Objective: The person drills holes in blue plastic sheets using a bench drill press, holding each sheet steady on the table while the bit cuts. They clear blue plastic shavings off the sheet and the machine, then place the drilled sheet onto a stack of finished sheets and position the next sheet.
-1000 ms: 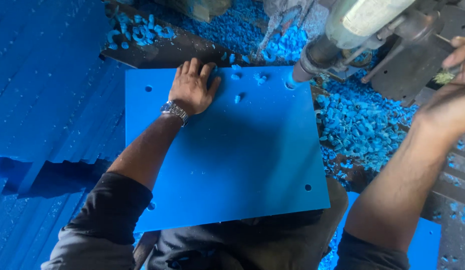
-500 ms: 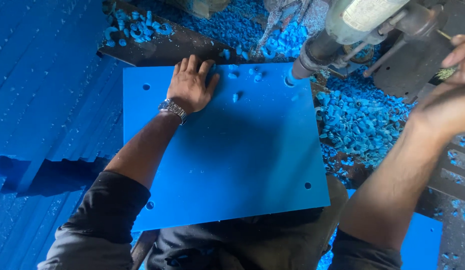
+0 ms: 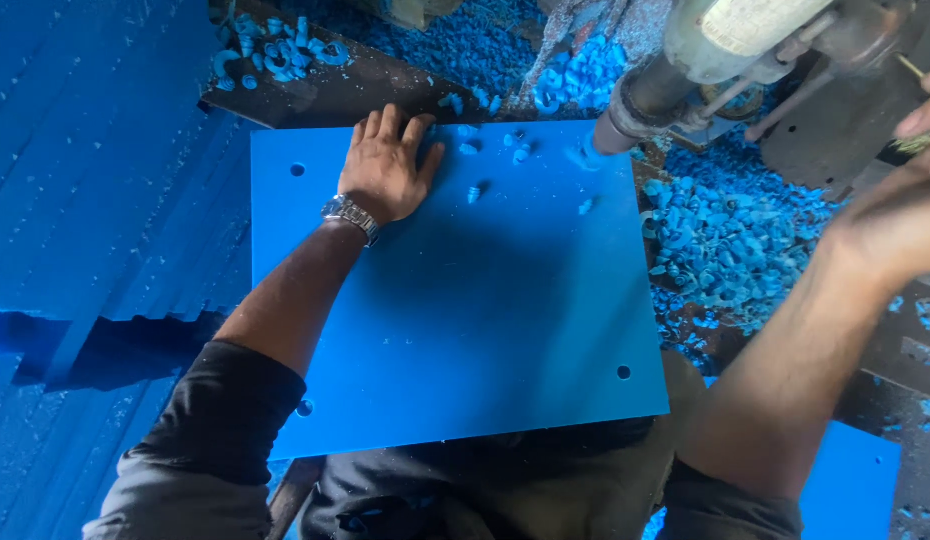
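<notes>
Left hand [image 3: 387,165] flat on one blue sheet [image 3: 485,310], three holes

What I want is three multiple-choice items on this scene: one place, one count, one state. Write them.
1. The grey metal drill spindle stands over which part of the flat blue plastic sheet?
A. far right corner
B. near left corner
C. middle

2. How many finished round holes show in the sheet?
A. one
B. three
C. six

3. How does the left hand lie on the sheet?
A. fisted
B. palm down, fingers spread
C. gripping its edge

Answers: 1 A, its tip meets that corner; 2 B, one hole at each other corner; 3 B, it lies flat near the far edge.
</notes>
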